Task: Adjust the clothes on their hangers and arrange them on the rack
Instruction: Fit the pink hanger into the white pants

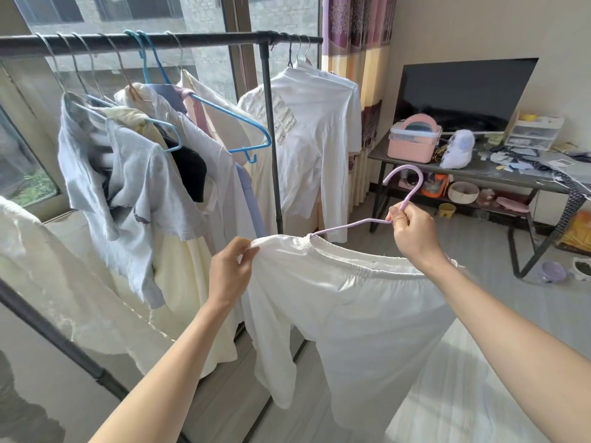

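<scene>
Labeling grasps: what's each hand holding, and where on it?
Right hand grips the purple hanger at the neck below its hook. Left hand pinches the white garment at its elastic edge.

A dark television is stood at the back of a grey table. A pink box is placed near the table's left edge, with a pale blue toy just beside it. Clear drawers are set toward the right. Patterned curtains are hung by the window.
</scene>
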A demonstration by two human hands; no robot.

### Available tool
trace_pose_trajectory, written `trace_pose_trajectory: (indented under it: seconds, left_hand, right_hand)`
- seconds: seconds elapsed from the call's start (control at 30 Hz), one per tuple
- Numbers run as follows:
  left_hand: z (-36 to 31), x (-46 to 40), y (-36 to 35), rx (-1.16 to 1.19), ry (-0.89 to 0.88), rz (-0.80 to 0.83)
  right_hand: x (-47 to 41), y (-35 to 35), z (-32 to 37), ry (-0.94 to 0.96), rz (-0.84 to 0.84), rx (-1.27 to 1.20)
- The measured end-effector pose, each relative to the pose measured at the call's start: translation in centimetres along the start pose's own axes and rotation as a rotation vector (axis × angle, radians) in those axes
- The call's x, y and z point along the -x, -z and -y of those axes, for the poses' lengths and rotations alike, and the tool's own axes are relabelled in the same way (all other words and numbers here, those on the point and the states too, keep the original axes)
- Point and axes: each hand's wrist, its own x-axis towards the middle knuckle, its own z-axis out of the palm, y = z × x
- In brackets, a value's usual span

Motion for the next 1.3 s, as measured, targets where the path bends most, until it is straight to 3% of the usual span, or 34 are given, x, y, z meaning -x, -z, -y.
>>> trace_pose_trajectory:
  seconds: [0.13,0.33,0.4,0.5,0.6,0.7,0.77,0.83,0.97,1.07,1.17,1.23,1.3]
  left_hand:
    - [0.1,0.1,0.7,0.034,0.018,0.204]
    - [-1.4,-1.7,-0.1,-0.141,-0.140,0.439]
    - [-1.6,-1.8,-0.8,-0.165,-0.142,0.365]
    - [-2.9,-1.4,-1.3,-0.268,-0.158,0.109]
    - [-4.3,-0.6,-1.9,-0.459,-0.291,-0.066]
    - [-4.5,-0.3,-2.4,-0.525,-0.285,0.083]
    - [-4.5,-0.1,-2.8,-0.467,-0.210,0.255]
    - [-5.2,-0.1,-3.2,-0.380,-0.216,0.324]
    - [-6.2,-1.2,-3.5,-0.332,-0.164,0.206]
    - [-6.4,-2.1,-2.8,-0.351,-0.144,0.139]
    - [-6.3,-2.8,-1.8,-0.353,-0.138,0.074]
    - [-6.3,-3.2,-1.3,-0.339,-0.132,0.038]
    - [-6.4,-3.5,-1.1,-0.321,-0.125,0.024]
  right_hand:
    - [0.0,-0.4,0.4,0.025,0.024,-0.028]
    - [-0.1,-0.9,1.4,0.087,0.087,-0.034]
    - [-0.3,-0.9,1.9,0.095,0.089,-0.034]
    - [-0.6,-0.9,2.6,0.083,0.045,-0.019]
    - [-0.6,-1.3,3.3,0.082,0.020,-0.030]
    - [-0.6,-1.5,3.3,0.102,0.041,-0.008]
    - [-0.6,-1.4,3.3,0.120,0.072,0.005]
    - [-0.5,-1.4,3.5,0.134,0.098,-0.026]
    - [-0.4,-1.1,3.8,0.166,0.131,-0.138]
    - [-0.3,0.0,1.8,0.206,-0.043,-0.059]
    - [-0.1,1.0,-1.5,0.074,-0.286,0.009]
    - [0.1,1.3,-3.0,-0.052,-0.291,0.065]
    - [0.3,1.1,-3.6,-0.161,-0.192,0.104]
